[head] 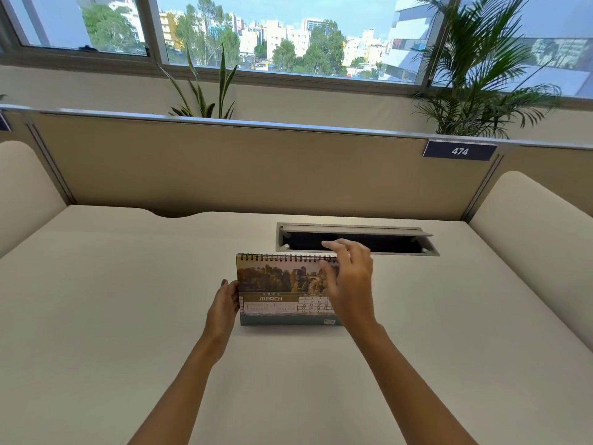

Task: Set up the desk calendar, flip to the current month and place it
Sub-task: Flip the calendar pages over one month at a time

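A spiral-bound desk calendar (pixel 282 289) stands upright on the white desk (pixel 128 300), its front page showing a landscape photo and the word MARCH. My left hand (pixel 224 303) grips the calendar's left edge. My right hand (pixel 349 277) hovers over the calendar's right end, fingers spread, reaching over the spiral binding at the top right. It covers the right part of the date grid, and whether it touches the page cannot be told.
Just behind the calendar, an open cable tray (pixel 356 240) is set into the desk. A beige partition (pixel 224 168) with a label reading 474 (pixel 459 151) closes the desk's far side. Rounded side dividers (pixel 529 213) stand left and right. Potted plants (pixel 481 75) rise behind the partition.
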Demonstrator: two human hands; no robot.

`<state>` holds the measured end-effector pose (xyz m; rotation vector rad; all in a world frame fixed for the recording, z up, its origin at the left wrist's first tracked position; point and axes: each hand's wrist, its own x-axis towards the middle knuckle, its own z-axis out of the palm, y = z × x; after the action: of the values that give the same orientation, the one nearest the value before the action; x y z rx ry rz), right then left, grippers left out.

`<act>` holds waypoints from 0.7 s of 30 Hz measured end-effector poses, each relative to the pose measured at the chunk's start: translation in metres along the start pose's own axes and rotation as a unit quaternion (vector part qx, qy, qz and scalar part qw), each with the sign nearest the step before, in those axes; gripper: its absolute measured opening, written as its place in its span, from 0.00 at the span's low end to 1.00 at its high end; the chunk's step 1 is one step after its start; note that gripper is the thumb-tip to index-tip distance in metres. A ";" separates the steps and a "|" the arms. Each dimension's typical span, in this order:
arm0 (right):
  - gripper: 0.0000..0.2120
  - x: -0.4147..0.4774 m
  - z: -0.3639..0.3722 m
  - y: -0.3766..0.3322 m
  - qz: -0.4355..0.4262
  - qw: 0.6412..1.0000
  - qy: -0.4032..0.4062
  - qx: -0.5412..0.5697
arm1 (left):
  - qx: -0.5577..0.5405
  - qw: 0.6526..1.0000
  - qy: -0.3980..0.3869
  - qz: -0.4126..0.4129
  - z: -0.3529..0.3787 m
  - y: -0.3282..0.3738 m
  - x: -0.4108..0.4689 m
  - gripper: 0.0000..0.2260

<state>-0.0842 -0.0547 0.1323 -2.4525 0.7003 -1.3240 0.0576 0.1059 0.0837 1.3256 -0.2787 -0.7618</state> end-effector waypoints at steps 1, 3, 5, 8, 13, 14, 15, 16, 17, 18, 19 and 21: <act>0.14 -0.003 -0.001 0.000 0.024 0.999 0.040 0.010 | -0.001 1.000 0.001 0.001 0.000 0.000 0.000 0.23; 0.12 -0.009 -0.004 0.000 0.080 0.989 0.121 0.028 | -0.001 1.000 0.002 0.002 -0.001 0.000 -0.001 0.23; 0.11 -0.015 -0.007 0.003 0.122 0.977 0.174 0.031 | -0.001 1.000 0.000 0.001 -0.001 0.000 -0.001 0.23; 0.12 -0.029 -0.007 0.012 0.159 0.969 0.181 0.043 | -0.002 1.000 0.001 0.003 -0.001 0.000 -0.001 0.22; 0.13 -0.057 -0.002 0.026 0.369 0.911 0.122 0.137 | -0.001 1.000 0.004 0.004 -0.001 -0.002 -0.001 0.22; 0.13 -0.062 -0.001 0.028 0.391 0.902 0.105 0.152 | 0.000 1.000 0.005 0.002 -0.001 -0.002 -0.001 0.22; 0.12 -0.067 0.000 0.029 0.403 0.896 0.090 0.162 | 0.001 1.000 0.005 0.002 -0.001 -0.002 -0.001 0.22; 0.11 -0.071 0.001 0.029 0.411 0.892 0.080 0.170 | 0.002 1.000 0.005 0.002 0.000 -0.002 -0.001 0.22; 0.11 -0.073 0.001 0.028 0.417 0.888 0.071 0.178 | 0.002 1.000 0.006 0.002 0.000 -0.002 -0.001 0.23; 0.11 -0.076 0.003 0.028 0.422 0.885 0.063 0.184 | 0.001 1.000 0.006 0.001 0.000 -0.002 -0.001 0.23; 0.11 -0.077 0.003 0.028 0.425 0.883 0.055 0.191 | 0.001 1.000 0.005 0.001 -0.001 -0.002 -0.001 0.23; 0.13 -0.078 0.005 0.027 0.428 0.881 0.038 0.199 | 0.003 1.000 0.005 0.001 -0.001 -0.002 -0.001 0.23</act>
<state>-0.1244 -0.0361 0.0621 -1.4647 1.1966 -1.0403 0.0567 0.1069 0.0815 1.3350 -0.2746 -0.7527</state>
